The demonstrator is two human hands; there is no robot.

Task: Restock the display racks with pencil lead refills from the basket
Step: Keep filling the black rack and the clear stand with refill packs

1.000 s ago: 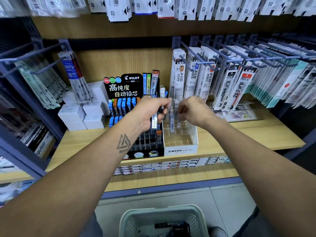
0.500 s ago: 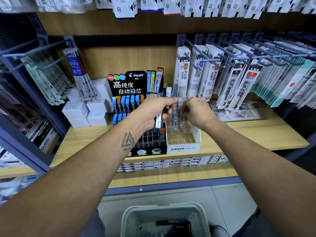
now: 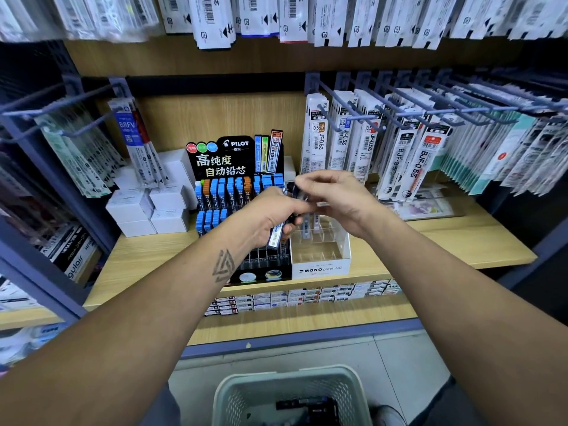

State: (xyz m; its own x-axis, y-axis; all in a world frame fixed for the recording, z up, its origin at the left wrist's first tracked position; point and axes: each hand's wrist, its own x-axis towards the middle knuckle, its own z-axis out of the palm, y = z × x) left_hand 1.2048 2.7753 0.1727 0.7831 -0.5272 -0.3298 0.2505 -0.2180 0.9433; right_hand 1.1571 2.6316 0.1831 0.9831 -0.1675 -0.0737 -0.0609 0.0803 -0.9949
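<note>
1. My left hand (image 3: 270,219) is curled round a small bunch of lead refills (image 3: 277,233); their lower ends stick out below my fist, just above the black Pilot rack (image 3: 246,179).
2. My right hand (image 3: 335,198) sits just beside the left, touching or nearly so. Its fingers (image 3: 307,182) are bent and pinching at a dark refill (image 3: 297,192) at the top of the bunch; motion blur hides how firm the hold is.
3. Both hands hover over the white Mono rack (image 3: 321,262), which stands touching the Pilot rack's right side on the wooden shelf (image 3: 461,241). A few refills stand in its clear rear slots; the front slots look bare.
4. The Pilot rack holds rows of blue- and orange-capped refills in its upper tiers.
5. The basket (image 3: 292,395) sits on the floor below, between my forearms, with dark packs in the bottom.
6. White boxes (image 3: 147,207) are stacked left of the Pilot rack.
7. Packets of pen refills (image 3: 399,155) hang from hooks to the right and behind.
</note>
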